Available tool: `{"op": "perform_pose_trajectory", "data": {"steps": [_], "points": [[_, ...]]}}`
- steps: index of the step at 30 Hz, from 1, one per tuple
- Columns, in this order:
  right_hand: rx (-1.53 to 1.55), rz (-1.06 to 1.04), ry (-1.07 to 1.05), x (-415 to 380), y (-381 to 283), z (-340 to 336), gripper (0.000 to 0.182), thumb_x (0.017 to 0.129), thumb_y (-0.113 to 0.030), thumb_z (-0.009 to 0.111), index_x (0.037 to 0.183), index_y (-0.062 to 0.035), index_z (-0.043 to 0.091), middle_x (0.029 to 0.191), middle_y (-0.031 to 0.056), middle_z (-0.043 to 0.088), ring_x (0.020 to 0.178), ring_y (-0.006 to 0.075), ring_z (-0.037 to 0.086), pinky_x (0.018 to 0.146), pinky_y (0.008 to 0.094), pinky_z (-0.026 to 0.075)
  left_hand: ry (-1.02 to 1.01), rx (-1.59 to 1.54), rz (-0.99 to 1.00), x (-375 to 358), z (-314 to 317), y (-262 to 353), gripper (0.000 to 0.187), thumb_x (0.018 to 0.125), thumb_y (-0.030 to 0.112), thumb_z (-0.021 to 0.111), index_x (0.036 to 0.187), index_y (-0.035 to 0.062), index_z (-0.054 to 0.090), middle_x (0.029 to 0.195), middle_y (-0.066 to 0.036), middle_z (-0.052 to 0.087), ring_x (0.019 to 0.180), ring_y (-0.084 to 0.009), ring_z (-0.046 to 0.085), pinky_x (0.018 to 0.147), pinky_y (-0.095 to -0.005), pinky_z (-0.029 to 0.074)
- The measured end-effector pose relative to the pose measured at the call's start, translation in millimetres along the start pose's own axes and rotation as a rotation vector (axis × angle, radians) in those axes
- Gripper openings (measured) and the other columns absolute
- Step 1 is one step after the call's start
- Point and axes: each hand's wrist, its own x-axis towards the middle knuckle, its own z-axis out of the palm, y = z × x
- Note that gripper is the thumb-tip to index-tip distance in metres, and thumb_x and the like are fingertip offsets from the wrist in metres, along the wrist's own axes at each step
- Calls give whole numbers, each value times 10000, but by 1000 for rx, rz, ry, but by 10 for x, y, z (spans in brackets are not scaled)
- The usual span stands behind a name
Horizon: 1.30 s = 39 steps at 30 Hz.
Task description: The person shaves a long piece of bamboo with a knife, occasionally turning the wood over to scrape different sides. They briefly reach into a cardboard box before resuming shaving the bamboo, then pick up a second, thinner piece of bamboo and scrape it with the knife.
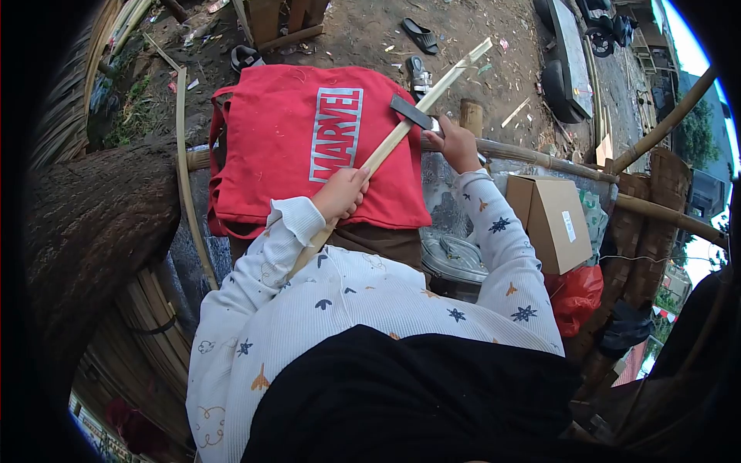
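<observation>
My left hand (341, 193) grips a long pale bamboo strip (432, 89) that runs diagonally from my lap up toward the top right. My right hand (455, 143) holds a knife with a dark flat blade (411, 113) pressed against the strip, a little above my left hand. A red cloth with the word MARVEL (309, 131) lies over my lap under the strip. Both arms wear white sleeves with small printed shapes.
A cardboard box (552, 220) sits to my right beside a metal pot lid (451, 258) and a red plastic bag (575, 297). Bamboo poles (540, 158) cross ahead. A thin bent strip (185, 177) curves at left. Sandals (421, 35) lie on the dirt.
</observation>
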Motion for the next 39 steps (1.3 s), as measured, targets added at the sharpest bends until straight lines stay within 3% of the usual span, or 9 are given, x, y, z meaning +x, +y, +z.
{"op": "perform_pose_trajectory", "data": {"steps": [4, 8, 12, 18, 21, 24, 29, 35, 39], "points": [[34, 499, 67, 233, 239, -25, 583, 851, -594, 441, 778, -24, 541, 661, 210, 582, 697, 411, 581, 582, 481, 432, -24, -32, -22, -12, 1, 6, 372, 955, 418, 365, 729, 126, 406, 533, 71, 313, 369, -15, 243, 324, -190, 187], [207, 382, -47, 121, 64, -47, 607, 871, -575, 421, 752, 6, 553, 667, 231, 578, 714, 428, 572, 593, 483, 423, -13, -40, -25, 0, 1, 3, 377, 951, 429, 372, 727, 127, 405, 534, 70, 317, 369, -14, 246, 323, -189, 190], [341, 227, -301, -367, -861, -234, 554, 863, -540, 476, 748, 0, 530, 632, 221, 568, 647, 411, 577, 563, 469, 426, -15, -24, -13, 2, 1, -6, 389, 944, 454, 377, 733, 128, 407, 532, 73, 317, 361, -14, 235, 320, -188, 186], [123, 113, -235, -624, -1169, -251, 522, 833, -562, 502, 782, -43, 510, 611, 199, 572, 594, 382, 591, 523, 465, 447, -9, 23, 1, 8, -16, -37, 400, 942, 457, 375, 757, 105, 422, 538, 27, 365, 353, -52, 298, 316, -215, 226], [60, 148, -159, -545, -1040, -162, 546, 832, -588, 478, 781, -46, 515, 620, 194, 584, 615, 384, 599, 539, 472, 456, 16, 53, 26, 14, 2, -67, 388, 946, 441, 374, 760, 104, 424, 540, 23, 371, 356, -59, 309, 320, -222, 240], [-69, 334, -80, -256, -528, -49, 617, 834, -630, 425, 771, -28, 544, 653, 201, 600, 645, 393, 607, 560, 477, 463, 28, 61, 14, 1, 17, -62, 376, 950, 424, 371, 761, 103, 426, 544, 19, 374, 360, -65, 315, 324, -228, 253], [-44, 424, -118, 246, -19, -108, 710, 849, -647, 366, 742, 19, 586, 713, 249, 602, 779, 428, 602, 675, 496, 456, 34, 37, -13, 17, 8, -35, 366, 952, 409, 369, 763, 100, 427, 543, 17, 368, 359, -72, 310, 324, -231, 257], [184, 349, -218, -8, -412, -179, 639, 889, -560, 390, 753, 32, 588, 702, 247, 589, 732, 428, 583, 660, 480, 429, 17, 9, -4, 10, -3, -38, 376, 950, 421, 368, 762, 100, 424, 542, 17, 364, 356, -69, 303, 322, -227, 248], [493, 358, -443, -396, -1027, -374, 588, 900, -508, 418, 698, 23, 568, 666, 232, 573, 677, 405, 570, 619, 456, 428, -10, 22, -7, 27, -19, -44, 401, 945, 450, 365, 757, 100, 421, 538, 20, 367, 349, -67, 300, 321, -228, 248]]}}
